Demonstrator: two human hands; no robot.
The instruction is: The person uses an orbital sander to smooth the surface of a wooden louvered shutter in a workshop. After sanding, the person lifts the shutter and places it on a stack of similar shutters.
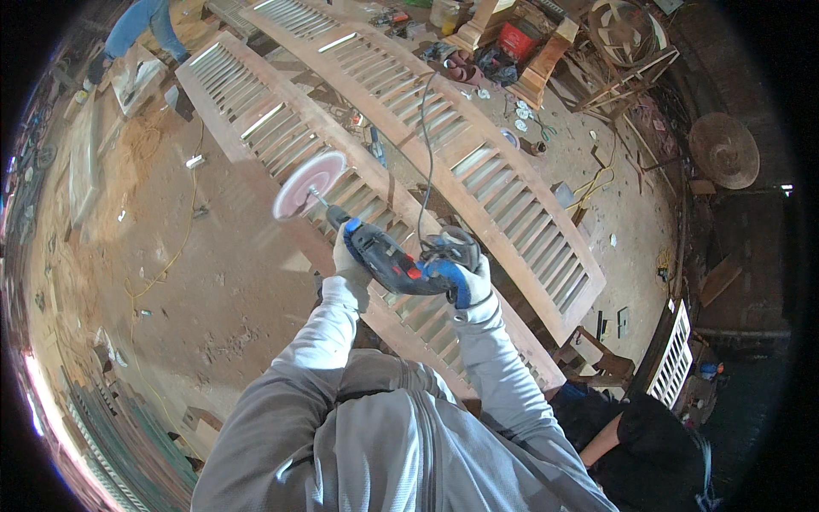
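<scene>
I hold a dark power drill (388, 260) with blue and red parts in both gloved hands. My left hand (348, 256) is wrapped round its front near the chuck. My right hand (472, 283), in a white and blue glove, is closed round the rear handle, beside a bundle of dark cord (452, 247). A round pinkish sanding disc (294, 194) on the drill's shaft is blurred at its rim. It overlaps the left edge of a long louvered wooden shutter panel (229, 147); whether it touches the wood I cannot tell.
A second louvered panel (503, 149) lies alongside to the right, with the black power cord (424, 128) crossing it. A yellow cord (175, 260) trails over the floor at left. Another person (145, 30) bends at the far left; a dark-clothed person (648, 452) is near right.
</scene>
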